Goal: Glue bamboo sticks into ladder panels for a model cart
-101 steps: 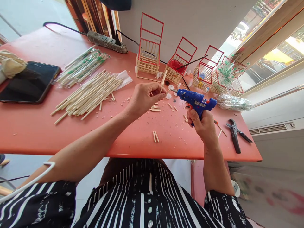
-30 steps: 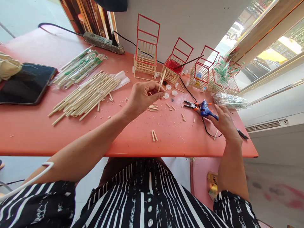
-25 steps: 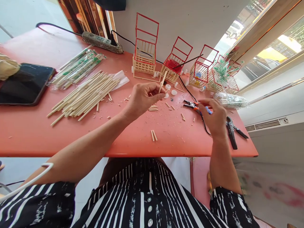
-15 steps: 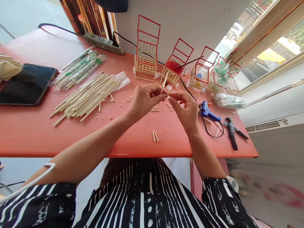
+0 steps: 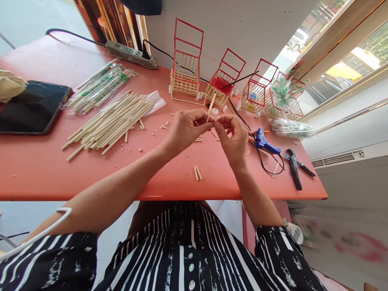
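Observation:
Above the middle of the table, my left hand pinches a pale wooden stick piece that points up and away from me. Close against it, my right hand is closed in a pinch on a short wooden stick, of which only the end shows. The fingertips of both hands nearly meet, and the exact joint between the pieces is hidden. Two short cut sticks lie on the table below my hands, with small wood scraps scattered around.
A pile of long sticks and wrapped sticks lie left, beside a tablet. Small stick-built chairs stand along the wall near a power strip. At right are a blue glue gun and black-handled cutters.
My right hand has moved slightly left and up, bringing its short stick closer to the piece in my left hand. The left hand has barely shifted.

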A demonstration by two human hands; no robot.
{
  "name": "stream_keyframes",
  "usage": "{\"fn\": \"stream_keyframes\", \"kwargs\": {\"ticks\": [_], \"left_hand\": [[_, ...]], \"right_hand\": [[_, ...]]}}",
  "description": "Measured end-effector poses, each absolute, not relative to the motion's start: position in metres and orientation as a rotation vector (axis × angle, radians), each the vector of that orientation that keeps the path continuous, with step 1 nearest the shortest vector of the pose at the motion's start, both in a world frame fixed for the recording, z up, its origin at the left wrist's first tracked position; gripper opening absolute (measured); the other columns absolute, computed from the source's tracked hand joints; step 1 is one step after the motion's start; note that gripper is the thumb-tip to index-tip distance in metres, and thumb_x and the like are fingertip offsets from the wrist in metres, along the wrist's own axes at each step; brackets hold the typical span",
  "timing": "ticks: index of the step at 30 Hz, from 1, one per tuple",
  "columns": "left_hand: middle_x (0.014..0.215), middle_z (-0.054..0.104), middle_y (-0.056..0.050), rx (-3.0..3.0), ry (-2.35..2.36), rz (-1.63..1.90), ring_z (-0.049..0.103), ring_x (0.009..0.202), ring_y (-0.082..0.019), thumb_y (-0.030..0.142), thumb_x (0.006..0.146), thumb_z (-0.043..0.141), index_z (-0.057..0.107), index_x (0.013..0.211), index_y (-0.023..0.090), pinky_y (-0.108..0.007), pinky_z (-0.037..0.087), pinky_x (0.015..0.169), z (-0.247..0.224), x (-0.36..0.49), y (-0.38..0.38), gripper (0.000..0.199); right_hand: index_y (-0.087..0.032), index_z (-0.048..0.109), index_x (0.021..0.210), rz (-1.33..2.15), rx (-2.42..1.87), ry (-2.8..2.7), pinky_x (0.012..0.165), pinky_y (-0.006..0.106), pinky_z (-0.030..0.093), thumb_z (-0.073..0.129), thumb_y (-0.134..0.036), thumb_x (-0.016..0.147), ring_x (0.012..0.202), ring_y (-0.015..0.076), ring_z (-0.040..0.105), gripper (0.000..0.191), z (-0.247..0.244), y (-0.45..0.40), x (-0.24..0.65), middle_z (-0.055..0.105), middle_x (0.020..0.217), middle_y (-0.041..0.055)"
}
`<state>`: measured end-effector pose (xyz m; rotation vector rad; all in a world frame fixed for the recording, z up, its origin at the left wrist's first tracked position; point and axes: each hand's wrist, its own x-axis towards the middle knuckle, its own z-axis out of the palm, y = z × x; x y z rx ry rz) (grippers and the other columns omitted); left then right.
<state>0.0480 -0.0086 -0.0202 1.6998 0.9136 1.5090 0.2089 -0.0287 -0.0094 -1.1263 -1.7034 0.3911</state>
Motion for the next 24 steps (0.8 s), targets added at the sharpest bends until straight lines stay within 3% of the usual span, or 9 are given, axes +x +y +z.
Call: {"fn": "stream_keyframes", "kwargs": {"ticks": [8,15,24], "left_hand": [[0.066,0.068,0.0,1.699,0.857,1.491,0.058,0.056,-0.011,0.032,0.088,0.074,0.074,0.081,0.018,-0.023,0.046,0.055,-0.02,0.046,-0.008,0.016],[0.067,0.07,0.002,1.561,0.925,1.551,0.055,0.047,-0.008,0.028,0.094,0.071,0.069,0.103,0.021,-0.021,0.047,0.05,-0.027,0.042,-0.001,0.011],[0.066,0.073,-0.002,1.415,1.004,1.465,0.056,0.044,-0.006,0.021,0.088,0.075,0.065,0.083,0.018,-0.017,0.047,0.044,-0.053,0.039,0.022,0.012]], "right_hand": [[-0.023,0.06,0.095,0.255,-1.115,-1.703,0.075,0.031,0.05,0.062,-0.036,0.1,0.078,0.0139,0.06,0.014,-0.007,-0.027,0.208,0.067,0.089,0.0006],[-0.024,0.06,0.096,0.222,-1.163,-1.622,0.071,0.03,0.051,0.06,-0.041,0.1,0.078,0.0139,0.062,0.017,-0.008,-0.02,0.223,0.067,0.089,0.0008],[-0.024,0.06,0.094,0.175,-1.217,-1.691,0.078,0.032,0.053,0.062,-0.032,0.099,0.077,0.015,0.063,0.009,-0.015,-0.023,0.223,0.068,0.087,0.0]]}}
